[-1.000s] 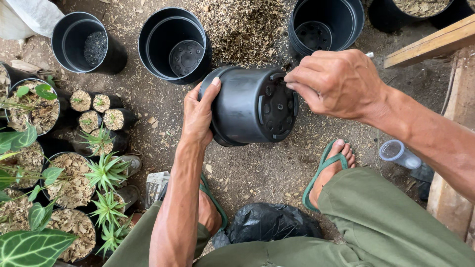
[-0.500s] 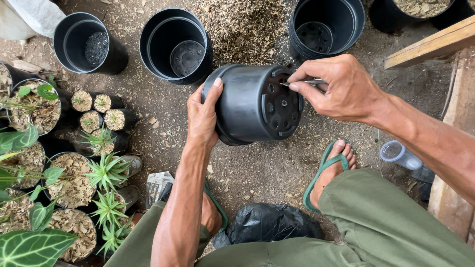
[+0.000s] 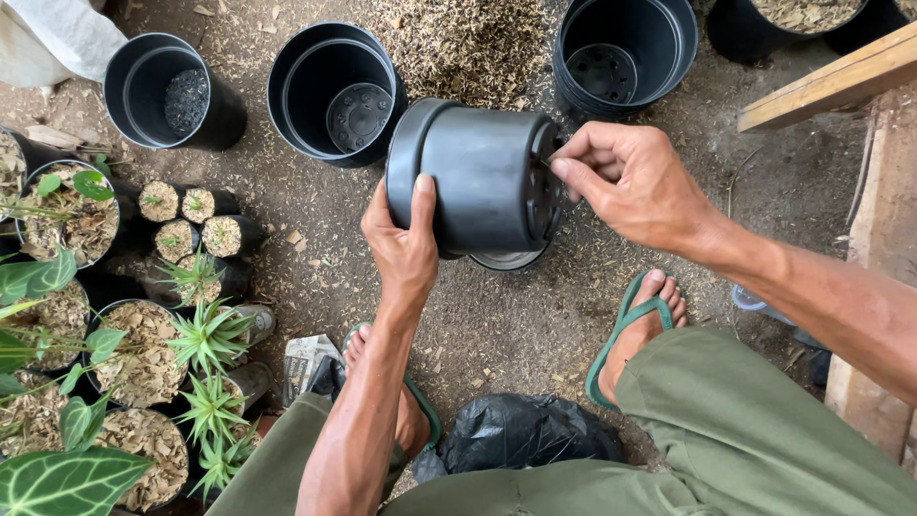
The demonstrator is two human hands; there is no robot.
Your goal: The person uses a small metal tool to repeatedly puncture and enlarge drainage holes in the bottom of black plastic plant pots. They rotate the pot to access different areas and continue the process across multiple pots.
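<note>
The left hand (image 3: 406, 244) comes up from below with its forearm nearly straight, palm against the wall of a black plastic pot (image 3: 473, 177), thumb laid flat along the side and the other digits wrapped round the underside out of view; it grips the pot and keeps it turned on its side. The right hand (image 3: 626, 182) reaches in from the right, wrist bent, its thumb and forefinger pinched together at the pot's base (whether something thin sits in that pinch cannot be told).

The pot is matte black, round, with a thicker band at its rim, which faces left. Its base faces right and shows drainage holes. It hangs in the air above the dirt floor (image 3: 516, 315), with a second dark rim peeking out just under it.

Beyond the pot, three empty black pots stand upright: one (image 3: 334, 91) just up and left of it, another (image 3: 172, 91) farther left, a third (image 3: 626, 53) up and right. A heap of husks (image 3: 468, 43) lies directly beyond it. Well to the pot's left, small seedling bags (image 3: 191, 225) stand among leafy plants. Below the pot lies a crumpled black plastic bag (image 3: 521, 435) between two feet in green sandals (image 3: 635, 334).
</note>
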